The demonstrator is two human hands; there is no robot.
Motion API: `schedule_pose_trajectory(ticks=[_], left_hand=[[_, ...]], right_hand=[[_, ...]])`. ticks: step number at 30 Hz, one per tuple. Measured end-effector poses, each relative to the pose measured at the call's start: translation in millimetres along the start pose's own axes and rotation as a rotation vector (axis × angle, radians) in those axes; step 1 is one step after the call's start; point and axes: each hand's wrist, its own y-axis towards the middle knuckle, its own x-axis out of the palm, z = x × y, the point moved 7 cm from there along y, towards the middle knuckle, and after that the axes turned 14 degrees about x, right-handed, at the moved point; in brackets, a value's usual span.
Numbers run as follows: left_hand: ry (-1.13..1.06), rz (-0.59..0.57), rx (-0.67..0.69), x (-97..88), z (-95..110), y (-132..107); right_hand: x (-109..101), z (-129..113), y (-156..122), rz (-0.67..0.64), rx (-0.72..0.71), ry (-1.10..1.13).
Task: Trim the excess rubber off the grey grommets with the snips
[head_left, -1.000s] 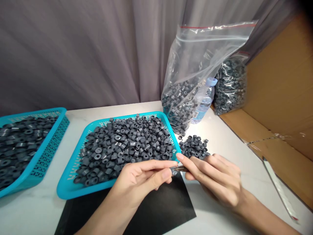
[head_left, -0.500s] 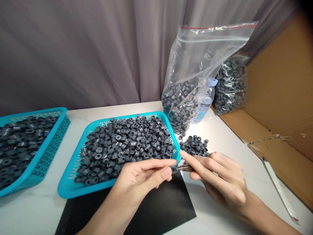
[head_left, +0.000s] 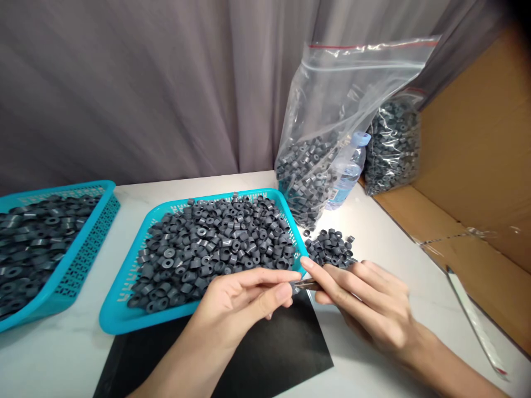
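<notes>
My left hand [head_left: 243,301] pinches a small grey ring [head_left: 293,286] between thumb and fingers, just in front of the near right corner of a turquoise basket [head_left: 124,318]. The basket is heaped with grey rings [head_left: 215,249]. My right hand [head_left: 365,298] is closed on a thin metal tool [head_left: 307,284] whose tip meets the ring. Both hands hover over a black sheet [head_left: 265,354] on the white table. A small pile of loose grey rings [head_left: 329,247] lies just behind my right hand.
A second turquoise basket [head_left: 89,232] of rings sits at the left edge. Behind stand a clear bag of rings [head_left: 327,132], a water bottle [head_left: 346,171] and another bag [head_left: 392,146]. A cardboard box wall [head_left: 477,166] is at right. A white strip [head_left: 477,323] lies near it.
My right hand drew back slightly to the right half a second ago and has returned, bringing the tool tip to the ring again. My left hand has barely moved.
</notes>
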Motion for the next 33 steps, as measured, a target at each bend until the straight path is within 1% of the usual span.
schedule_pose_trajectory(ticks=[6, 13, 21, 29, 31, 33], left_hand=[[-0.046, -0.027, -0.015, -1.9, -7.6, -1.2], [-0.071, 0.0, -0.062, -6.7, -14.7, -5.8], [-0.065, -0.023, -0.08, -6.3, -13.4, -6.3], [-0.071, -0.014, -0.099, -4.6, -16.2, -9.0], [-0.066, -0.015, -0.108, -5.3, -17.7, -8.8], [-0.057, -0.008, -0.111, -7.4, -18.8, -8.1]], right_hand=[[-1.5, -1.3, -2.1, 0.021, -0.037, -0.044], [-8.5, -8.0, 1.3, 0.086, -0.129, -0.108], [-8.9, -8.5, 0.8, 0.073, -0.14, -0.114], [-9.1, -6.9, -1.9, 0.028, -0.151, -0.119], [-9.4, -6.3, -2.4, 0.017, -0.133, -0.1], [-8.5, -3.6, -1.8, -0.006, -0.074, -0.07]])
